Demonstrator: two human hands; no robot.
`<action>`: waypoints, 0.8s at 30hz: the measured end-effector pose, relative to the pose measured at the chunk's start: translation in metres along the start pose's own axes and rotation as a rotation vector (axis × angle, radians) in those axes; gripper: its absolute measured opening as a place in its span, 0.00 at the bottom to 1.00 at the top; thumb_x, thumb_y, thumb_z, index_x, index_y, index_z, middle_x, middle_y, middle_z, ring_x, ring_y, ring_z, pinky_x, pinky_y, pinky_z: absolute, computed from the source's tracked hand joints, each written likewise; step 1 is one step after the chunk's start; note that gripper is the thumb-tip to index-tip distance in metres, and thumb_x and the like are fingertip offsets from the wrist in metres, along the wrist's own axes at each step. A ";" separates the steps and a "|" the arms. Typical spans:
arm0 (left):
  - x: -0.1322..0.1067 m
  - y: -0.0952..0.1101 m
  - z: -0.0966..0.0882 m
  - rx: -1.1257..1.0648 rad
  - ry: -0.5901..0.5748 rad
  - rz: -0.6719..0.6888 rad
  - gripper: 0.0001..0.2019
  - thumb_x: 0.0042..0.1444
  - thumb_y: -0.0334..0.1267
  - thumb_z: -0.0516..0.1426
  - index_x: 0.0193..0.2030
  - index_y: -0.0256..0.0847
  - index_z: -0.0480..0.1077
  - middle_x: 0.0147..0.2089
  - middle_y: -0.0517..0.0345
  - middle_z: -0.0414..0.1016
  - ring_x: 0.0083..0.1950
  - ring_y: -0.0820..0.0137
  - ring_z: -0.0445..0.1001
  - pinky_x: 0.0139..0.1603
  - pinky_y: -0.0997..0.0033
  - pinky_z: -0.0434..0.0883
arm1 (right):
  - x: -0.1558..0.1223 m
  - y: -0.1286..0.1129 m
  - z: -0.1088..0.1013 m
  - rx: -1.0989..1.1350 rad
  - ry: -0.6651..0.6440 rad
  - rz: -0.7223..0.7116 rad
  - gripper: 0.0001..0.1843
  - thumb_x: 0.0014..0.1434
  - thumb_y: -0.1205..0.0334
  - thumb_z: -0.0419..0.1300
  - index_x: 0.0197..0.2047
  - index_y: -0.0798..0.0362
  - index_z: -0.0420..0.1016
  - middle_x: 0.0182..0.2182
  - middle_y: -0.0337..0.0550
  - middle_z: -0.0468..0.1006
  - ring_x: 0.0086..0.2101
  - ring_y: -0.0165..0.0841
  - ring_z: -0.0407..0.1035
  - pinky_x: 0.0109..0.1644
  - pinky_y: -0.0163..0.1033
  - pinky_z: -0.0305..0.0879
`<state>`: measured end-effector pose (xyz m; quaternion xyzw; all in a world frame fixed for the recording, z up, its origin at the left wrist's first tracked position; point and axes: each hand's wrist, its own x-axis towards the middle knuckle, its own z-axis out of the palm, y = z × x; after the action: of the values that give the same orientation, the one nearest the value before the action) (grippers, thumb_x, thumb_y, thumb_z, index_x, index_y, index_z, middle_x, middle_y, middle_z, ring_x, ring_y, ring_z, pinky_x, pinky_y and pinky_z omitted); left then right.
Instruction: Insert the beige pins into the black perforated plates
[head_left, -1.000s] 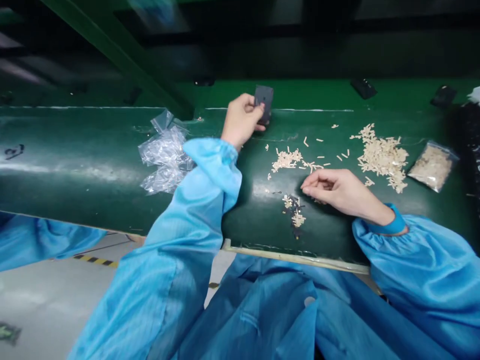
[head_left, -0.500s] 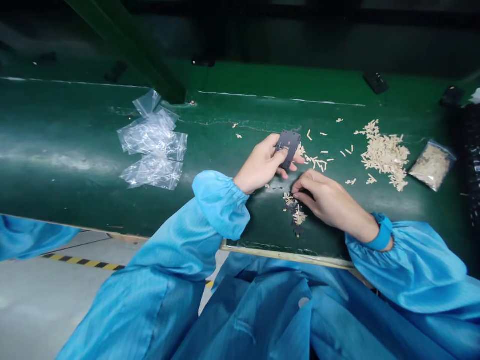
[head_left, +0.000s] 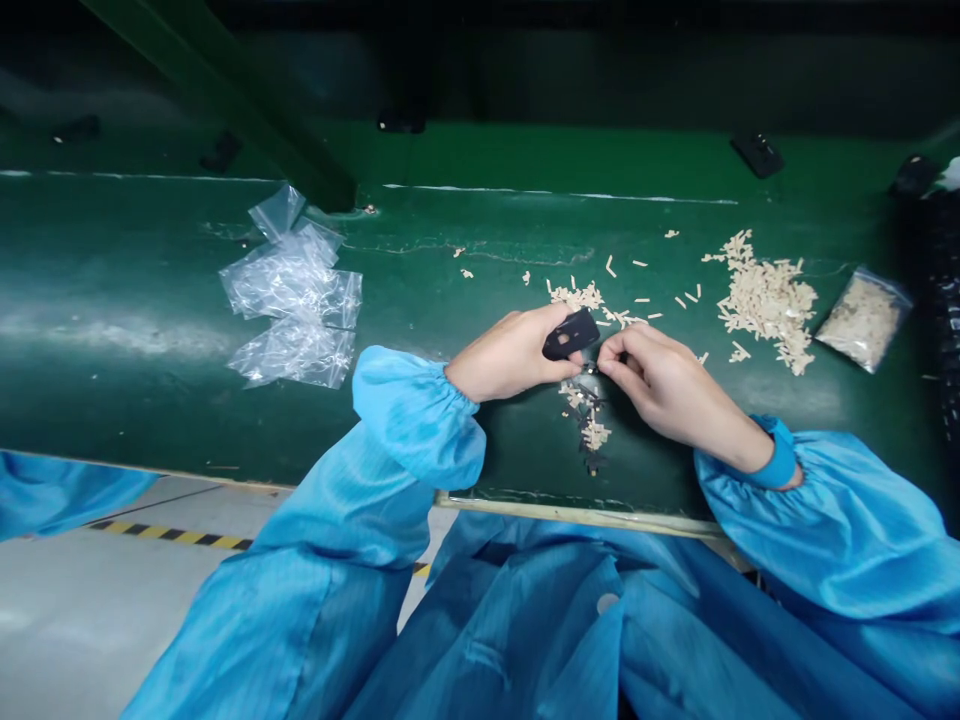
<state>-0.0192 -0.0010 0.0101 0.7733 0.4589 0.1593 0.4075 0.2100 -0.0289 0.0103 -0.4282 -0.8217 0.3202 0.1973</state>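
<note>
My left hand (head_left: 510,352) is closed around a small flat dark plastic part (head_left: 571,333), held tilted just above the green belt (head_left: 135,330). My right hand (head_left: 660,385) is pinched at the part's lower right edge, fingertips pressed together on something too small to make out. Right below both hands lies a small heap of cream-coloured pins mixed with dark bits (head_left: 591,425). Both arms wear blue sleeves.
A larger heap of cream pins (head_left: 765,300) lies at the right, next to a clear bag filled with pins (head_left: 861,320). Scattered pins (head_left: 577,295) lie behind my hands. Empty clear bags (head_left: 292,300) lie at the left. Dark parts (head_left: 757,152) rest on the far ledge.
My left hand brought the dark part from the far side of the belt back toward me and tilted it flat. My right hand rose from the belt and met it.
</note>
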 end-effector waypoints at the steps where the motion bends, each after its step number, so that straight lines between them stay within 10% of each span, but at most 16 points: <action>1: 0.000 0.000 0.002 -0.001 0.029 -0.003 0.13 0.55 0.40 0.64 0.46 0.42 0.72 0.41 0.59 0.79 0.40 0.65 0.76 0.39 0.68 0.67 | 0.000 0.000 -0.001 0.018 0.013 0.013 0.06 0.72 0.65 0.54 0.40 0.52 0.69 0.35 0.42 0.73 0.34 0.32 0.65 0.38 0.39 0.59; 14: 0.004 0.003 0.017 -0.347 0.244 0.086 0.17 0.54 0.39 0.67 0.48 0.39 0.70 0.44 0.56 0.81 0.46 0.65 0.78 0.50 0.64 0.74 | 0.004 -0.005 0.000 1.021 0.002 0.474 0.12 0.65 0.55 0.65 0.36 0.53 0.71 0.23 0.31 0.62 0.20 0.23 0.48 0.24 0.36 0.40; 24: 0.005 0.012 0.025 -0.495 0.376 -0.056 0.12 0.55 0.42 0.66 0.40 0.39 0.71 0.33 0.61 0.72 0.31 0.74 0.69 0.34 0.72 0.69 | 0.008 -0.008 0.003 0.969 0.236 0.438 0.13 0.65 0.52 0.64 0.44 0.53 0.73 0.34 0.39 0.78 0.17 0.21 0.57 0.18 0.33 0.52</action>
<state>0.0061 -0.0115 0.0038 0.5946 0.4947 0.3953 0.4955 0.1991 -0.0271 0.0144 -0.4822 -0.4439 0.6458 0.3917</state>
